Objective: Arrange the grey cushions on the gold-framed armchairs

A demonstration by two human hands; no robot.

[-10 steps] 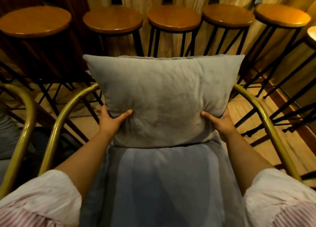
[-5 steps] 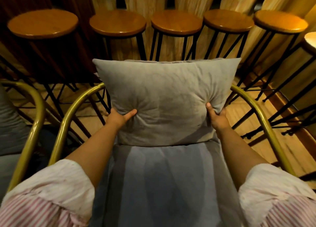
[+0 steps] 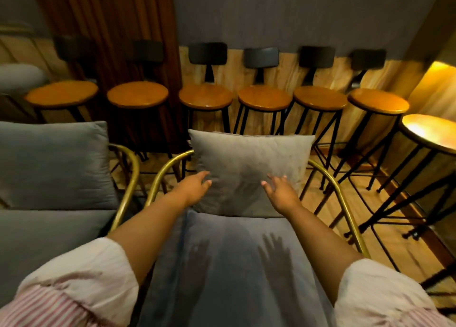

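Grey cushion standing up at far end of seat, leaning on back of gold-framed armchair, so back feels soft. Left hand open, fingers spread, holding nothing, just beside cushion's left edge. Right hand open too, empty, near right edge. Probably ready to pat it straight. Second armchair on left, darker cushion sitting up in it.

Pale grey square fabric cushion on a blue-grey upholstered seat, curved gold metal frame; orange round wooden stool seats on black legs; pink-and-white striped sleeves
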